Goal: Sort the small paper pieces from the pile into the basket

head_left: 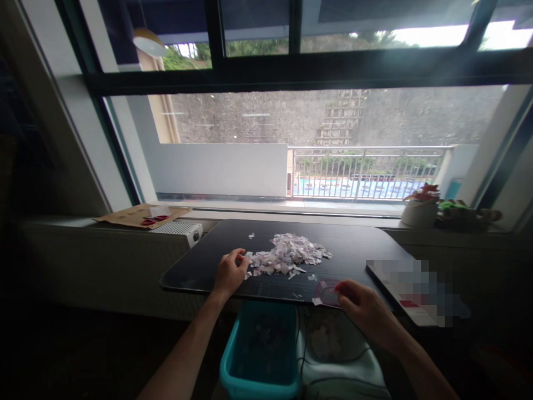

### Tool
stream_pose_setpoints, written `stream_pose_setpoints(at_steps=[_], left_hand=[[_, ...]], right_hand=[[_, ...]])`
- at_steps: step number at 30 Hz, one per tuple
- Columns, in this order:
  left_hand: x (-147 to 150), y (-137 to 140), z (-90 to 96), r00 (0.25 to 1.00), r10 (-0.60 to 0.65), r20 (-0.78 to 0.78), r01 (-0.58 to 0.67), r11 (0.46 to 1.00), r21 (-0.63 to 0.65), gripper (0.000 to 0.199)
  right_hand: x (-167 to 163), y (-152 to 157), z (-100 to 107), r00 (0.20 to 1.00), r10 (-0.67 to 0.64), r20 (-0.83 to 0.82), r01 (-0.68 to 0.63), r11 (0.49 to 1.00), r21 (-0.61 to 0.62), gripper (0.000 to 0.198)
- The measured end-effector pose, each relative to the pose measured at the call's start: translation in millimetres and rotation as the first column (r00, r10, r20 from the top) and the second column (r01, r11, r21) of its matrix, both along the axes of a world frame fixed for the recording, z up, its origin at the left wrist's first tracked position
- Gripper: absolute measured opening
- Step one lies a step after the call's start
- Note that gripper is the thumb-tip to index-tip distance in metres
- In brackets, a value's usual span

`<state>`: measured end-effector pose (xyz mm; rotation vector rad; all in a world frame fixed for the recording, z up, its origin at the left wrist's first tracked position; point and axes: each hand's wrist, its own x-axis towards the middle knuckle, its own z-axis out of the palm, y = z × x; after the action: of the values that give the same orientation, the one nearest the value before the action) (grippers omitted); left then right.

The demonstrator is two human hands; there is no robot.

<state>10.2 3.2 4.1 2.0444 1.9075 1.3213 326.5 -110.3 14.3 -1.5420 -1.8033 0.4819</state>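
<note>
A heap of small cut paper scraps [291, 253], whitish with pink and grey tints, lies on a dark tabletop [353, 239]. My left hand [231, 272] rests at the heap's left edge, its fingers curled in; whatever is between the fingertips is too small to make out. Near the table's front edge, my right hand [363, 303] has thumb and fingers pinched together over a thin, pinkish round piece [325, 293] with a few scraps on it. The fingertips seem to grip a small paper scrap [333, 289] there.
Below the table edge stand a teal bin [227, 366] and a pale bin [362, 366]. A blurred flat object [387, 286] overlaps the table's right side. On the sill are brown paper [125, 216], red-handled scissors [155, 220] and a white pot [418, 214].
</note>
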Motion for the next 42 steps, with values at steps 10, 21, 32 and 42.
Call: stream_pose_setpoints(at_steps=[10,21,32,42], left_hand=[[0.2,-1.2,1.1,1.0,-0.009,0.009,0.01,1.0,-0.016,0.032],[1.5,-4.3,4.1,1.0,-0.002,0.007,0.002,1.0,-0.026,0.032],[0.9,-2.2,2.0,1.0,-0.002,0.005,0.002,1.0,-0.015,0.032],[-1.1,0.2,-0.6,1.0,-0.008,0.009,0.008,1.0,-0.014,0.033]], right_hand=[[1.5,-5.2,3.0,1.0,-0.026,0.008,0.026,1.0,-0.017,0.021],[-1.8,-5.7,5.2,0.998,-0.04,0.057,0.041,0.999,-0.027,0.023],[5.1,-7.3,2.6,0.999,-0.029,0.013,0.029,0.999,-0.022,0.022],[-32.5,42.5,12.5,0.998,-0.023,0.065,0.017,0.996,0.086,0.026]])
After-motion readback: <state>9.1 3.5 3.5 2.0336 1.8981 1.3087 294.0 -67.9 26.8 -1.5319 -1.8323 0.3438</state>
